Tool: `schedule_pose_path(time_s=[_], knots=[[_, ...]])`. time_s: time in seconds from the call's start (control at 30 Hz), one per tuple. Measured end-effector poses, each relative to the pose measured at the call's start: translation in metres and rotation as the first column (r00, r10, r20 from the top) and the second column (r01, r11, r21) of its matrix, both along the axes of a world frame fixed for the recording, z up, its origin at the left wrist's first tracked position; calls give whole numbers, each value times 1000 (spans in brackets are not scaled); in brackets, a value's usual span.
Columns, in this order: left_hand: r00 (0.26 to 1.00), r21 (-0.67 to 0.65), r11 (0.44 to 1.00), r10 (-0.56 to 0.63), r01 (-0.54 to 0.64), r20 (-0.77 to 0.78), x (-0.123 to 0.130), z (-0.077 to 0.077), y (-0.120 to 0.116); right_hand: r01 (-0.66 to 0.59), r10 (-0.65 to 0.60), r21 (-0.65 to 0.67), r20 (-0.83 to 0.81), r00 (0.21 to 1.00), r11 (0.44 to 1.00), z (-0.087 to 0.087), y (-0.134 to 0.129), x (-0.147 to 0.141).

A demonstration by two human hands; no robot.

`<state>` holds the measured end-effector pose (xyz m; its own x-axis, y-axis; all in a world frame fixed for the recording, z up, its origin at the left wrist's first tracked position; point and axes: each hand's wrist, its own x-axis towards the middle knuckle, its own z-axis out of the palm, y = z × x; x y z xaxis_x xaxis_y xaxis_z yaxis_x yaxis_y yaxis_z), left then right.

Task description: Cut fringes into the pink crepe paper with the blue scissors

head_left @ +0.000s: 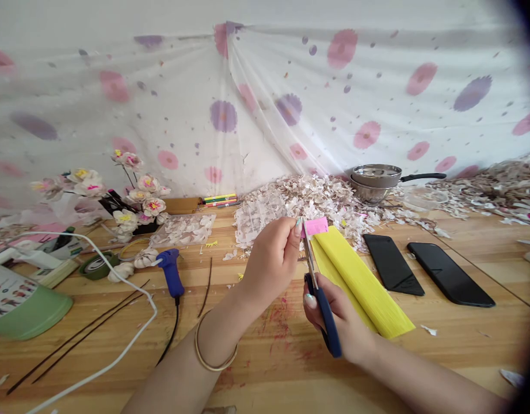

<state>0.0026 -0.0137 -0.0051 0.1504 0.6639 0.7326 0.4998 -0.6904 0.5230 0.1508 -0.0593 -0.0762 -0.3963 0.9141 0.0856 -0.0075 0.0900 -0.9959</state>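
Observation:
My left hand (275,247) pinches one end of a small pink strip of crepe paper (315,227) between thumb and fingers. In my right hand (340,319) is a pair of scissors (328,322) with dark blue handles, pointing up and away from me. Their blades meet the pink strip close to my left fingertips; whether they have cut into it I cannot make out. Just beyond my right hand, a folded yellow sheet of crepe paper (363,276) lies slantwise on the wooden table (265,368). My left fingers hide part of the strip's end.
Two black phones (394,263) (450,273) lie at right. Pale petals (308,198) are heaped behind, beside metal pans (376,175). At left are a blue glue gun (172,273), thin dark stems (79,333), a white cable (139,339), a green container (35,310) and artificial flowers (135,201).

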Motion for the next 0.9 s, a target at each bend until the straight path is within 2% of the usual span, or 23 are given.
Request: schedule_pose_path(time_s=[0.27, 0.43, 0.5, 0.6, 0.7, 0.77, 0.83, 0.9], knots=[[998, -96, 995, -25, 31, 64, 0, 1, -1, -43, 43, -5, -16, 999, 999, -2, 2, 0], [994, -86, 996, -21, 30, 105, -2, 3, -1, -80, 80, 19, -9, 997, 997, -9, 5, 2], [990, -64, 998, 8, 1, 139, -6, 5, 0, -73, 72, 19, 49, 996, 997, -8, 9, 2], [977, -13, 998, 62, -60, 205, -14, 10, 1, -61, 57, 12, 220, 974, 998, -4, 15, 1], [961, 35, 994, 93, -106, 261, -24, 16, 3, -75, 31, 74, 471, 882, 994, -3, 18, -1], [953, 47, 992, 101, -119, 284, -30, 20, 4, -128, -28, 204, 624, 781, 971, -2, 16, -2], [948, 40, 992, 100, -118, 303, -36, 23, 5, -207, -85, 309, 717, 692, 928, -1, 12, -5], [943, 30, 993, 100, -115, 319, -41, 27, 5, -268, -101, 328, 782, 615, 906, 1, 8, -7]])
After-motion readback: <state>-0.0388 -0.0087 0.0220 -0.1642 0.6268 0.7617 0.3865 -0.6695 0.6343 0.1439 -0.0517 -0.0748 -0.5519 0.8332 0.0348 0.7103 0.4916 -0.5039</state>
